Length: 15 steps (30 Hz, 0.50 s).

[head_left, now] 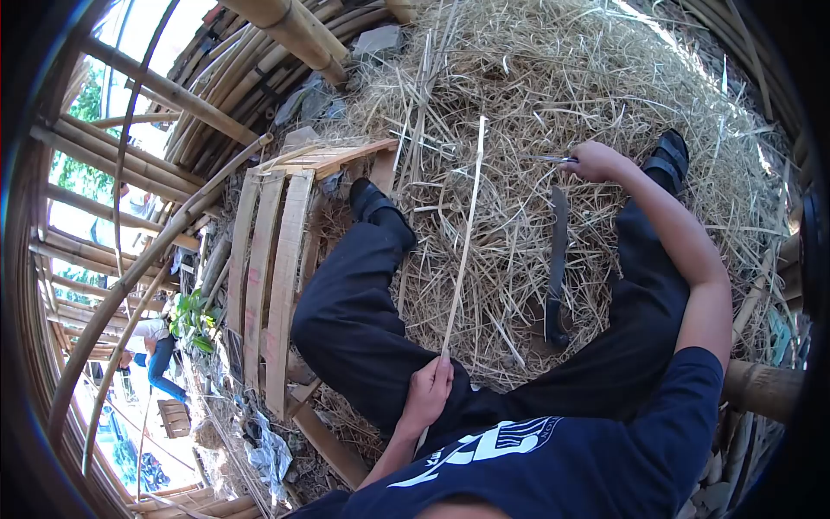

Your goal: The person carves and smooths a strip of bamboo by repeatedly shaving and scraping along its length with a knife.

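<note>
My left hand (427, 391) is closed round the lower end of a long thin bamboo strip (467, 233), close to my left thigh. The strip points away from me over the shavings, its far end pale. Out to the right, my right hand (596, 163) grips a small knife (546, 158), the narrow blade pointing left toward the strip but apart from it. Between my legs lies a machete (558, 259) with a dark blade and a black handle, its handle end nearer to me. Neither hand touches it.
Pale bamboo shavings (553, 78) cover the ground around my feet. A wooden slatted crate (275, 285) stands beside my left leg. Bamboo poles (285, 35) and a bamboo frame (130, 164) rise at the left. Another person (160, 368) is beyond the frame.
</note>
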Available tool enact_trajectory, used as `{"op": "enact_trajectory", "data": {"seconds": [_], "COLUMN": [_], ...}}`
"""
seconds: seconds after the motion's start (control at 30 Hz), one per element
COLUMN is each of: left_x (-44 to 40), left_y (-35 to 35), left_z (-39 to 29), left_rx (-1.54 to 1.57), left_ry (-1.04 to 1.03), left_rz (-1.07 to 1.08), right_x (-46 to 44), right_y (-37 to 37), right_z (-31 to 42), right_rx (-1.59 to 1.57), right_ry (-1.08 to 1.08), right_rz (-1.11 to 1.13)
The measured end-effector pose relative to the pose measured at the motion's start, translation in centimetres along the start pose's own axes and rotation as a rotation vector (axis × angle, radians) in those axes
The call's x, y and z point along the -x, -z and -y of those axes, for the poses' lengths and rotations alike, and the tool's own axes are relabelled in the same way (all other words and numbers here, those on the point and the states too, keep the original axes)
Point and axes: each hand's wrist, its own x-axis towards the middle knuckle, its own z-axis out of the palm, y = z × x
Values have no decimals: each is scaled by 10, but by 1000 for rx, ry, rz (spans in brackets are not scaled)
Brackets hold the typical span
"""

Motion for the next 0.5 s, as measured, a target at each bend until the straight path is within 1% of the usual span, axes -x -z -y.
{"op": "enact_trajectory", "data": {"seconds": [0.07,0.1,0.13,0.17,0.23,0.27,0.3,0.37,0.4,0.43,0.5], "left_x": [3,3,5,5,2,1,1,0,0,0,-2], "left_y": [2,3,5,6,6,6,7,9,10,11,13], "left_z": [-7,-11,-12,-11,-6,-6,-7,-10,-13,-14,-18], "left_rx": [33,134,235,236,341,348,367,398,424,450,473], "left_ry": [29,85,141,141,116,114,116,110,116,125,108], "left_rz": [24,74,126,128,176,180,203,230,238,247,270], "right_x": [4,5,3,3,7,8,15,32,35,39,52], "right_y": [13,17,14,15,24,27,37,64,70,75,91], "right_z": [9,12,9,10,12,14,21,44,51,61,96], "right_rx": [-29,-59,-115,-114,-41,-100,-92,-324,-405,-391,-509], "right_ry": [-12,-30,14,12,65,13,11,-15,26,25,4], "right_rz": [36,69,35,35,-15,-83,-82,-135,-168,-165,-247]}}
